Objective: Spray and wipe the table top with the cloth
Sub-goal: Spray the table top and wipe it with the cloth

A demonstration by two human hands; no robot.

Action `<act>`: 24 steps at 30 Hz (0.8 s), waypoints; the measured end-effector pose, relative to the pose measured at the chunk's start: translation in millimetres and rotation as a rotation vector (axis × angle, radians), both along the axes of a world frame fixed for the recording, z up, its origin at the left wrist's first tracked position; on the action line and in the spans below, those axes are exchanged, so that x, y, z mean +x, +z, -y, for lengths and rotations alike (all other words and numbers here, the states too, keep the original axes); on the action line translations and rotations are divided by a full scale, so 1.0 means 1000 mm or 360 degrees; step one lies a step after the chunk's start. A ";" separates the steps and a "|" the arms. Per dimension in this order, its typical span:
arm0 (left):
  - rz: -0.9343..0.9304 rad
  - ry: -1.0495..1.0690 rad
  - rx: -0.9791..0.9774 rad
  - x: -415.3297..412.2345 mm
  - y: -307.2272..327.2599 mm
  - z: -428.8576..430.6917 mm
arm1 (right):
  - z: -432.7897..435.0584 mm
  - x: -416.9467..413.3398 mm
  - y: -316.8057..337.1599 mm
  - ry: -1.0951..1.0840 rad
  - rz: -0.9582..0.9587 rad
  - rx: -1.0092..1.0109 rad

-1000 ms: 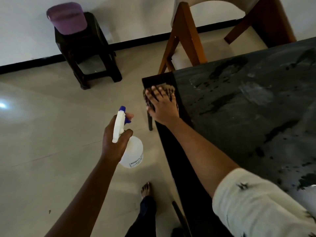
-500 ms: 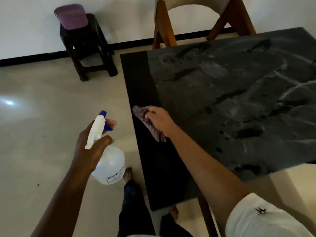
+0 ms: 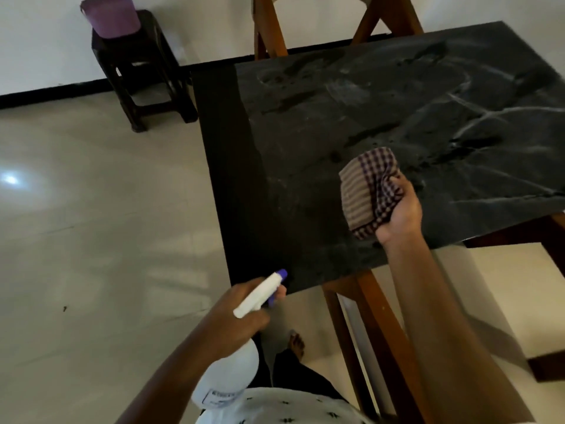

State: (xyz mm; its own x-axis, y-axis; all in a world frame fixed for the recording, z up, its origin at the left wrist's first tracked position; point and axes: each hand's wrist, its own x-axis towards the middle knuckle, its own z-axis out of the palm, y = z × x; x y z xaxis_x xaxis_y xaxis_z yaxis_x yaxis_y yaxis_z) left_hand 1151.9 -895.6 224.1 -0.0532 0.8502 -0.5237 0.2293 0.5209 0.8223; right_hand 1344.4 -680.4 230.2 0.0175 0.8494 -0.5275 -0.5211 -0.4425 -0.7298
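In the head view, a dark stool (image 3: pixel 143 75) is standing against the white wall at the far left, well apart from the surface (image 3: pixel 321 123), and an upturned purple bucket (image 3: pixel 110 15) is sitting on top of it. A wooden chair (image 3: pixel 269 35) is standing at the far edge of the surface, its legs rising out of the top of the frame. Nothing is lying on the surface between the hands and its far edge.

The left hand (image 3: pixel 241 310) is gripping the neck of a white spray bottle (image 3: pixel 226 381), with one finger curling over the blue trigger. The blue nozzle tip is pointing at the near left corner of the surface. The right hand (image 3: pixel 400 209) is clutching a bunched checked and striped cloth (image 3: pixel 367 191) over the near part of the surface, close to its front edge. Whether the cloth is touching the top cannot be told.

The surface is dark stone with pale veins, showing dark wet blotches and chalky smears, and a darker band is running along its left side. Brown wooden legs (image 3: pixel 367 332) are carrying it. The pale glossy floor (image 3: pixel 91 209) is reflecting a light spot at the left, and a black skirting is running along the wall. A bare foot (image 3: pixel 296 344) is showing below the bottle.
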 end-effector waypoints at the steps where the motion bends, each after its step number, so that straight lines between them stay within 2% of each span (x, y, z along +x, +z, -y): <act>1: -0.0029 0.0004 -0.0048 0.008 -0.006 -0.001 | 0.003 0.006 0.000 -0.0017 0.0015 0.0028; 6: -0.0243 0.0343 -0.0204 0.019 -0.028 -0.008 | 0.017 0.020 -0.005 -0.0102 0.0350 0.0222; 9: -0.0195 0.0300 -0.0208 0.012 -0.027 -0.007 | 0.038 0.011 -0.018 0.0080 0.0900 0.0447; 11: -0.0154 0.0372 -0.0151 0.004 -0.022 -0.005 | 0.055 0.002 -0.035 0.0433 0.1373 0.0802; 13: -0.0151 0.0454 -0.0117 -0.006 -0.017 -0.003 | 0.071 -0.011 -0.067 0.1047 0.1787 0.1271; 15: -0.0117 0.0554 -0.0062 -0.018 -0.012 -0.003 | 0.092 -0.022 -0.107 0.1665 0.2215 0.1446; 16: -0.0091 0.0590 -0.0015 -0.025 -0.010 -0.003 | 0.102 -0.023 -0.124 0.1819 0.2348 0.1573; 18: -0.0066 0.0620 0.0074 -0.035 -0.006 -0.004 | 0.107 -0.025 -0.140 0.1986 0.2381 0.1808; 20: -0.0070 0.0644 0.0082 -0.045 -0.003 -0.007 | 0.086 -0.033 -0.141 0.2061 0.2447 0.1914; 21: -0.0065 0.0654 0.0081 -0.048 -0.001 -0.010 | 0.073 -0.041 -0.137 0.2031 0.2510 0.1921; 24: -0.0056 0.0700 0.0128 -0.056 0.000 -0.018 | 0.059 -0.066 -0.133 0.1905 0.2670 0.1665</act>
